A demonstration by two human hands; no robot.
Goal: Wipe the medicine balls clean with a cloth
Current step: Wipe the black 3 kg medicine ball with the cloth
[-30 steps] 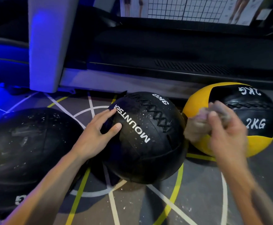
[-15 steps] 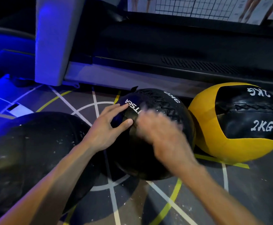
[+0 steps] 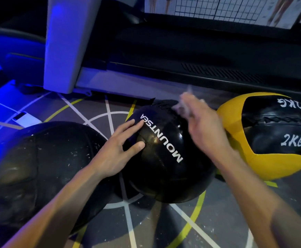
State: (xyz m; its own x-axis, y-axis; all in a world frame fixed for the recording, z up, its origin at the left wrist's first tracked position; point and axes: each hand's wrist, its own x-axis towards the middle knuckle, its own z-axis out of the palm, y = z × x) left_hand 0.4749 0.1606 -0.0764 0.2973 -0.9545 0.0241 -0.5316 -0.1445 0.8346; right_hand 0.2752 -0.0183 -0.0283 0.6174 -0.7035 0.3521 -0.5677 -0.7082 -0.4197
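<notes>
A black medicine ball (image 3: 164, 167) lettered MOUNTSEA sits on the floor in the middle. My left hand (image 3: 118, 149) lies flat on its left side, fingers spread. My right hand (image 3: 202, 126) is blurred over the ball's upper right, holding a small pale cloth (image 3: 184, 102) at its fingertips against the top of the ball. A yellow and black 2KG ball (image 3: 264, 136) rests to the right. A larger scuffed black ball (image 3: 44, 167) lies to the left.
A dark treadmill base (image 3: 199, 68) with a grey upright post (image 3: 67, 43) runs across just behind the balls. The floor (image 3: 164, 228) is grey with white and yellow lines. Blue light falls at the left.
My right hand moved from the yellow ball across onto the black ball, then swept towards its upper right with the cloth. The left hand stayed on the ball.
</notes>
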